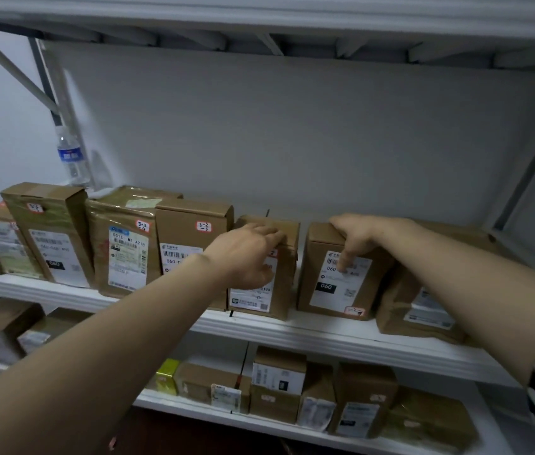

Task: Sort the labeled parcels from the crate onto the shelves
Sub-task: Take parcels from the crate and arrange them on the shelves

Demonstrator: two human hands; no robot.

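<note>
A row of brown cardboard parcels with white shipping labels stands on the white shelf (309, 336). My left hand (249, 257) grips the top of a small upright parcel (279, 290) in the middle of the row, fingers curled over its upper edge. My right hand (361, 238) holds the neighbouring parcel (331, 290) by its top, thumb down across the label marked 060. A narrow gap separates these two parcels. Left of them stand parcels tagged 3-2-5 (190, 238) and 3-2-4 (121, 244). The crate is out of sight.
A soft brown parcel (423, 310) lies at the right end of the shelf. A water bottle (71, 156) stands at the back left corner. The shelf below (194, 408) holds several more parcels and a yellow box (166, 376). A shelf board runs overhead.
</note>
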